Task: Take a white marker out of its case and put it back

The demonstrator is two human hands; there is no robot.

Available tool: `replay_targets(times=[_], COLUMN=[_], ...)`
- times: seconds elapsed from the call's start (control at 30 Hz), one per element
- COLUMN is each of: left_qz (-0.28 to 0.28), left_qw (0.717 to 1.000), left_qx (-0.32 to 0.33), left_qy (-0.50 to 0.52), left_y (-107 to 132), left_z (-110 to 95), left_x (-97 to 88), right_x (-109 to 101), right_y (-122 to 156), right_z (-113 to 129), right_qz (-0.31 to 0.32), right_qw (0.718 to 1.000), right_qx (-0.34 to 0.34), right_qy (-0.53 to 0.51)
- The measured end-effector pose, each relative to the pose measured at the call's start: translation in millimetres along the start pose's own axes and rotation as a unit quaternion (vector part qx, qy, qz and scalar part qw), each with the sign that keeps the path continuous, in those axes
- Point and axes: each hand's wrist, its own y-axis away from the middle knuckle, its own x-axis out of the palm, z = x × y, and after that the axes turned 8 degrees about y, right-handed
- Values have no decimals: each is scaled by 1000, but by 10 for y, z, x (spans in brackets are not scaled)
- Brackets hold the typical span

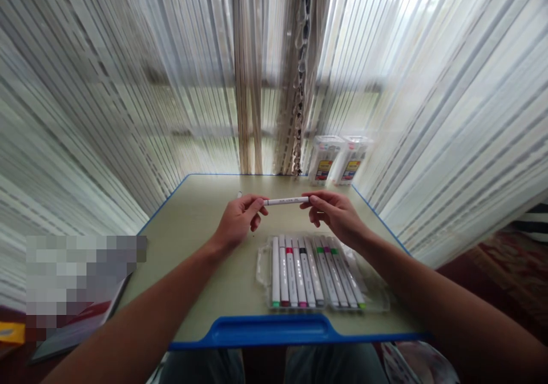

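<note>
Evenly, the person's left hand (240, 218) and right hand (336, 215) pinch opposite ends of a white marker (286, 201), thumbs against fingers, holding it nearly level above the table (192, 215). Nearer the body, a clear plastic case (262, 265) holds a row of white markers (303, 275) with coloured ends, lying side by side. At the far edge stand two clear boxes (324, 158), their contents too blurred to tell.

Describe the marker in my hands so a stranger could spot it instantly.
Start at the pale, blue-edged table, then look past the clear case to your left hand and right hand. The white marker stretches between them, pinched at both ends, unlike the markers lined up in the case.
</note>
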Motion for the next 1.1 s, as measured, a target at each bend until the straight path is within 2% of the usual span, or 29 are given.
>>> replay_targets(times=[0.27,0.57,0.73,0.87,1.0,1.1], left_qz=[-20,47,155,207,215,184], left_qw=[1000,996,978,962,959,969], left_qx=[10,6,-49,-62,-53,-24], left_qy=[15,-77,-133,-166,-177,-162], left_y=[-5,55,153,199,182,141], left_z=[-22,-12,10,39,36,36], left_x=[-3,28,56,62,51,41], right_x=[9,37,51,63,59,52], right_y=[-5,27,74,92,89,77], right_z=[52,4,38,49,59,46], right_qz=[-62,10,86,139,142,134], right_qw=[998,992,979,963,959,961], right_qx=[-25,-39,-9,-3,-5,-8], right_qy=[13,117,186,230,245,243])
